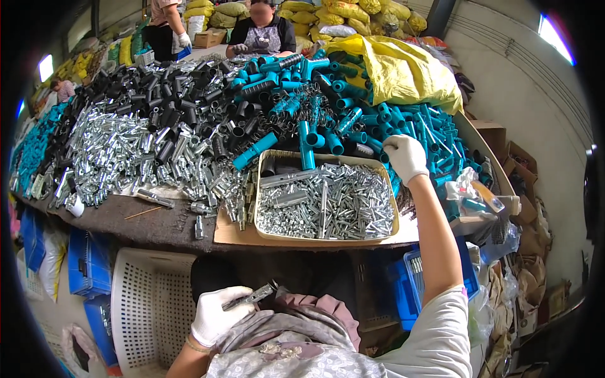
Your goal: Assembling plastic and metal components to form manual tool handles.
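Note:
My left hand (217, 315), in a white glove, is held low over my lap. Its fingers are wrapped round a silvery metal tube (255, 296) with a dark end that points up and to the right. My right hand (406, 157), also gloved, is stretched out over a heap of teal plastic tubes (419, 129) on the right of the table. Its fingers are curled down among them; what they grip, if anything, is hidden. Between my hands and the heaps stands a cream tray (328, 239) of small metal pins and sleeves, with a few longer metal tubes on top.
Silvery metal sleeves (104, 145) and black sleeves (183, 113) are heaped on the left, with springs (309, 101) among teal tubes. A yellow sack (416, 72) lies at the back right. Below are a white basket (154, 309) and blue bins (88, 261). A co-worker (265, 38) sits opposite.

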Demonstrator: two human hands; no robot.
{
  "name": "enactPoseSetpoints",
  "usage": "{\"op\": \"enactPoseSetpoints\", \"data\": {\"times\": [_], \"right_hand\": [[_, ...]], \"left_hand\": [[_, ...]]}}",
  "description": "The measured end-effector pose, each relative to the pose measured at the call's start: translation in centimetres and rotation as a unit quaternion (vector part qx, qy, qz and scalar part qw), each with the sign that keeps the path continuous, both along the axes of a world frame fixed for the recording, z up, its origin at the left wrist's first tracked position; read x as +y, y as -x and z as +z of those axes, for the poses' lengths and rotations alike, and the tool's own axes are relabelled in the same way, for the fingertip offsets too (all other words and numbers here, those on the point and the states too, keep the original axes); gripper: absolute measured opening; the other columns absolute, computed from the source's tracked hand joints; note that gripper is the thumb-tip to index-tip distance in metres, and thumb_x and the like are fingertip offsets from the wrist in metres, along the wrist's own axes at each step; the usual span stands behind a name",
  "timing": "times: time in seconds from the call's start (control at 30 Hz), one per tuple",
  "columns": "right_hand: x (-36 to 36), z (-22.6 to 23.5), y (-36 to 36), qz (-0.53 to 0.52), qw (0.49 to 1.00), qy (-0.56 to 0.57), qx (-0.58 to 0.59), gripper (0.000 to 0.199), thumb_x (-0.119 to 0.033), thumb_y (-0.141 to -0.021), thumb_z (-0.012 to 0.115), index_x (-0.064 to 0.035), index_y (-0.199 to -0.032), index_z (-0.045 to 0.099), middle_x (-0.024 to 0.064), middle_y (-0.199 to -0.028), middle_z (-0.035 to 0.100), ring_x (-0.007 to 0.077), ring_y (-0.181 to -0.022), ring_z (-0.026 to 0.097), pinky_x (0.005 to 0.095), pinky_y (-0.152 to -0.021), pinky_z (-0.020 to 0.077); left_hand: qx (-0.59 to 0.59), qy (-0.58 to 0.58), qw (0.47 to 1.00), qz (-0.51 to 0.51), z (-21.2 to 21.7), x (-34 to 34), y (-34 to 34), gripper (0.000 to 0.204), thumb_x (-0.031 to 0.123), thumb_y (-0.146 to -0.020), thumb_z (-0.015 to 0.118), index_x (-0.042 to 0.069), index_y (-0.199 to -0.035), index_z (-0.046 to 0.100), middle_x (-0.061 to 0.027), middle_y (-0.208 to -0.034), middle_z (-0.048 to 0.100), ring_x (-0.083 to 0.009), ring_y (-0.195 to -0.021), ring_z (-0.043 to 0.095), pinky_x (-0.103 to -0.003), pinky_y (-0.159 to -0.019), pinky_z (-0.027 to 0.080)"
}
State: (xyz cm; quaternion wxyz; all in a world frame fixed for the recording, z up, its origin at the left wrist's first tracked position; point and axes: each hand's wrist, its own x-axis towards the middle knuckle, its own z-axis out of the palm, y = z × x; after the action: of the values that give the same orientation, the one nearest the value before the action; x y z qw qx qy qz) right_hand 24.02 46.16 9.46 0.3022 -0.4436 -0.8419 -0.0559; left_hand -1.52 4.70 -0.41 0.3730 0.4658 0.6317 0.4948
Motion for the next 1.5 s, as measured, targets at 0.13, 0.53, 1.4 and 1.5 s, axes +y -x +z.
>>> {"op": "enactPoseSetpoints", "data": {"times": [0.13,0.53,1.4,1.5], "right_hand": [[-2.4,0.2,6.1,0.13,0.991,-0.022,-0.001,0.014,-0.019,-0.08,0.067,-0.0111,-0.089,0.075,0.0102,-0.09,0.068,0.0314,-0.087,0.066,0.0393,-0.078,0.0524],[-4.2,1.0,12.7,0.111,0.992,-0.051,-0.01,0.038,-0.027,-0.071,0.079,-0.0078,-0.102,0.07,0.0149,-0.099,0.063,0.0342,-0.097,0.063,0.0429,-0.084,0.052],[-23.2,-5.4,5.5,0.317,0.776,0.534,0.106,0.043,-0.025,-0.093,0.067,-0.0008,-0.128,0.062,0.0038,-0.091,0.065,0.0095,-0.074,0.056,0.0247,-0.068,0.0489],[-23.4,-5.1,5.1,0.297,0.777,0.539,0.131,0.036,-0.02,-0.086,0.074,0.0008,-0.115,0.068,0.0067,-0.099,0.071,0.0122,-0.084,0.063,0.0272,-0.079,0.0519]], "left_hand": [[0.052,-0.033,0.998,-0.003,-0.6,0.8,0.3,0.024,0.002,-0.08,0.072,-0.005,-0.102,0.07,-0.0124,-0.083,0.073,-0.0119,-0.074,0.069,-0.026,-0.067,0.054],[0.141,-0.122,0.982,0.008,-0.6,0.1,0.5,0.027,0.009,-0.078,0.079,-0.001,-0.102,0.07,-0.0161,-0.086,0.072,-0.0255,-0.073,0.072,-0.031,-0.066,0.056],[0.116,-0.113,0.986,0.043,0.1,0.5,4.4,0.028,0.011,-0.08,0.078,0.0,-0.105,0.071,-0.0129,-0.086,0.072,-0.0182,-0.073,0.071,-0.028,-0.067,0.055],[0.19,-0.121,0.974,-0.041,0.0,1.2,4.8,0.029,0.013,-0.08,0.078,0.002,-0.106,0.071,-0.0122,-0.083,0.071,-0.0207,-0.069,0.07,-0.028,-0.064,0.054]]}}
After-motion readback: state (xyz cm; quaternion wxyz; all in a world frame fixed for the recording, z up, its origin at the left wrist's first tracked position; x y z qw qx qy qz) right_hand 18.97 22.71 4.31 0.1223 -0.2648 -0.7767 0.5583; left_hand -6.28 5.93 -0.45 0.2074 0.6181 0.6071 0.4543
